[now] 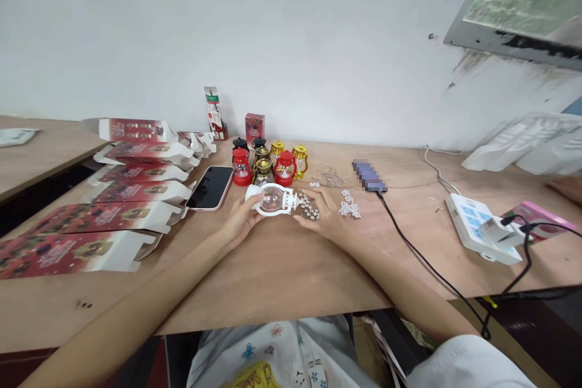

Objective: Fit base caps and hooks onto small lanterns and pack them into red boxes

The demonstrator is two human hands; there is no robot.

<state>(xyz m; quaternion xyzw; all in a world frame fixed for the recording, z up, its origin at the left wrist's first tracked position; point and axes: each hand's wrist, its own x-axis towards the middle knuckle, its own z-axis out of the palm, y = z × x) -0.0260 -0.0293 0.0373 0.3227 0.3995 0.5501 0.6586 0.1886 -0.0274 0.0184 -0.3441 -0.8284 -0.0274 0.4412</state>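
Observation:
My left hand point(240, 218) is closed on a small white toy lantern point(273, 200) that lies on its side just above the wooden table point(282, 273). To its right, my right hand point(324, 213) rests on the table with its fingers over a heap of small round button cells point(309, 209), touching the lantern's base end. Whether it pinches one is hidden. Behind the lantern stand several finished little lanterns point(268, 163) in red, black and gold. Small white plastic pieces point(349, 206) lie right of my right hand.
Flat red printed cartons point(131, 194) are fanned out at the left. A phone point(210, 187) lies beside them. A bottle point(213, 112) and a red box point(254, 127) stand at the wall. A white power strip point(477, 227) with black cables point(422, 260) sits at the right.

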